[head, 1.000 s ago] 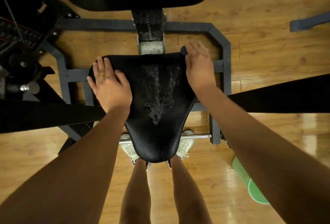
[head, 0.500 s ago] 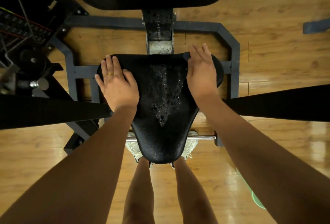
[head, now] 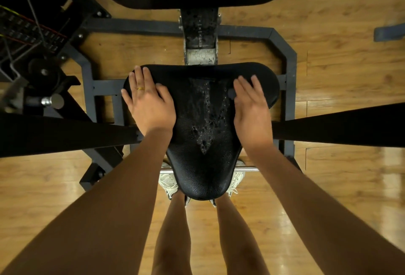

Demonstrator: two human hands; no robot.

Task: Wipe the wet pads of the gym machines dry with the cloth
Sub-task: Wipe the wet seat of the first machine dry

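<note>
On the seat pad [head: 203, 176] both my hands lie flat, fingers straight — left hand [head: 149, 103] steadying, right hand [head: 252, 108] pressing something dark, perhaps the cloth [head: 230, 93]; water drops [head: 206, 125] wait between them, unwiped.

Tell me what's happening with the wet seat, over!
Left hand flat on seat pad, right hand flat too. Water drops beaded down the middle, unwiped. Cloth not clearly seen. Nothing blocking the drops.

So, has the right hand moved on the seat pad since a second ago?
Yes. The right hand has slid back toward the person on the seat pad: its fingertips reached the pad's far edge, and now lie short of it.
</note>
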